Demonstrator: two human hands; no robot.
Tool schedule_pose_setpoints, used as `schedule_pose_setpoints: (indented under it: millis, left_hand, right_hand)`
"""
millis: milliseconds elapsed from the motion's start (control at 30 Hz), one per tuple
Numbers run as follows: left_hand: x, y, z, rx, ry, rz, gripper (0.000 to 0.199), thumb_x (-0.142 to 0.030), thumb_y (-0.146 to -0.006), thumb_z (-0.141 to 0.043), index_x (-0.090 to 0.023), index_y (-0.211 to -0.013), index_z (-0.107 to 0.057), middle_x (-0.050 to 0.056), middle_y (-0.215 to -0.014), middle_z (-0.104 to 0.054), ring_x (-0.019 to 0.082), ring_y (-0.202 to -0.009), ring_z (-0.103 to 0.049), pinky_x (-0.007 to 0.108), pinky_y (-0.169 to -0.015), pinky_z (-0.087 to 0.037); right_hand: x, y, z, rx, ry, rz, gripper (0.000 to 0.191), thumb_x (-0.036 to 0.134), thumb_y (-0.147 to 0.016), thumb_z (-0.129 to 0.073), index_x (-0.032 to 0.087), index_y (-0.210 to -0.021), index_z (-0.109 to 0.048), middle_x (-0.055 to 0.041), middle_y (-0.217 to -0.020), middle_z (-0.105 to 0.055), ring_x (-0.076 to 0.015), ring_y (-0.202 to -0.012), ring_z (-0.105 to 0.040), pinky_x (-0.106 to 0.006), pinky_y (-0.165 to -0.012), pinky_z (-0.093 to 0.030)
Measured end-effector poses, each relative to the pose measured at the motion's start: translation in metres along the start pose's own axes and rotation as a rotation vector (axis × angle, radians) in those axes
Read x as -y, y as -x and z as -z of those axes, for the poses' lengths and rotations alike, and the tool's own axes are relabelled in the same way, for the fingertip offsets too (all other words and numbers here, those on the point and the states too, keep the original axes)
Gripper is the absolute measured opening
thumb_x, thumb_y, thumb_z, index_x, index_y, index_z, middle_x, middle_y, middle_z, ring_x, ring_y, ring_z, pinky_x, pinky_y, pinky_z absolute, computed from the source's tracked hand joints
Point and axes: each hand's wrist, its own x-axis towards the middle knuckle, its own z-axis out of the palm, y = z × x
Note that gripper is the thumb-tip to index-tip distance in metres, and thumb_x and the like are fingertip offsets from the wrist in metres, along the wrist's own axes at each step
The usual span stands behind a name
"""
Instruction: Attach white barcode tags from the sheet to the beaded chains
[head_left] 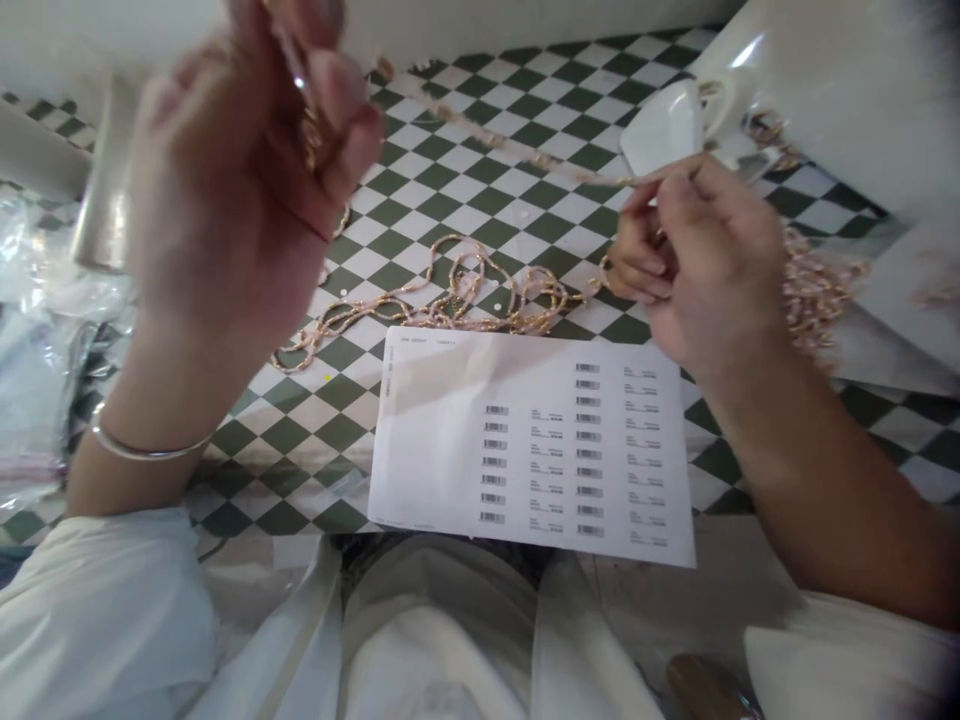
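Observation:
My left hand (240,170) is raised at the upper left, blurred, with its fingers pinched on a gold-coloured stretch of chain (311,135). A thin silver bangle (150,450) circles that wrist. My right hand (697,260) pinches a pale pink-and-gold beaded chain (510,140) that stretches up and across towards the left hand. Loose loops of similar chain (450,300) lie on the checkered surface below, and another tangled bunch (814,295) hangs beyond my right hand. A sheet of barcode labels (525,440) lies under both hands, touching neither.
The green-and-white checkered surface (337,400) spreads under everything. Clear plastic bags (45,330) lie at the left, beside an upright silver-grey object (105,190). A large white glossy package (832,90) and a small white piece (664,125) sit at the upper right. White sleeves and clothing fill the bottom edge.

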Motion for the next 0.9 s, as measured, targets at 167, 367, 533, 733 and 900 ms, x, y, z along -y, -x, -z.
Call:
schedule_pose_setpoints:
  millis: [167, 367, 533, 733, 900]
  left_hand:
    - [0.023, 0.001, -0.048, 0.179, 0.189, -0.158, 0.072, -0.021, -0.084, 0.006, 0.0, -0.099, -0.061, 0.004, -0.145, -0.045, 0.027, -0.133, -0.037, 0.026, -0.086, -0.05]
    - [0.035, 0.011, -0.076, 0.195, 0.64, 0.134, 0.024, -0.021, -0.101, -0.026, -0.02, -0.079, -0.037, 0.001, -0.135, -0.06, 0.011, -0.139, -0.045, 0.034, -0.12, -0.041]
    - [0.033, 0.02, -0.085, 0.255, 0.533, 0.092, 0.015, -0.022, -0.099, -0.027, -0.023, -0.088, -0.038, -0.003, -0.134, -0.061, 0.01, -0.14, -0.044, 0.033, -0.116, -0.043]
    - [0.03, 0.017, -0.079, 0.263, 0.517, -0.089, 0.011, -0.018, -0.098, -0.032, -0.022, -0.088, -0.035, 0.0, -0.103, -0.07, 0.012, -0.119, -0.062, 0.024, -0.086, -0.053]
    - [0.044, 0.003, -0.06, 0.1, -0.156, -0.415, 0.011, -0.031, -0.096, -0.048, -0.021, -0.091, -0.048, -0.002, -0.082, -0.06, 0.007, -0.069, -0.06, 0.022, -0.065, -0.044]
  right_hand:
    - [0.006, 0.017, -0.015, 0.019, 0.033, -0.03, 0.036, 0.031, -0.085, -0.067, 0.04, -0.115, -0.049, 0.0031, -0.076, -0.048, -0.0129, -0.063, -0.04, -0.029, -0.052, -0.029]
    - [-0.008, 0.033, -0.035, 0.299, 0.309, 0.016, 0.035, 0.048, -0.086, -0.062, 0.029, -0.115, -0.057, -0.0016, -0.095, -0.059, -0.0144, -0.076, -0.053, -0.029, -0.062, -0.043]
    - [-0.016, 0.036, -0.041, 0.235, 0.3, -0.063, 0.036, 0.054, -0.079, -0.068, 0.026, -0.1, -0.061, 0.0001, -0.082, -0.058, -0.0119, -0.063, -0.046, -0.028, -0.055, -0.039]
    - [-0.003, 0.031, -0.039, 0.304, 0.107, -0.2, 0.027, 0.047, -0.076, -0.073, 0.022, -0.076, -0.062, 0.0002, -0.078, -0.057, -0.0119, -0.069, -0.051, -0.026, -0.06, -0.042]
    - [-0.005, 0.029, -0.035, 0.358, -0.054, -0.336, 0.028, 0.044, -0.076, -0.074, 0.02, -0.075, -0.06, 0.0013, -0.074, -0.056, -0.0096, -0.067, -0.052, -0.023, -0.062, -0.045]
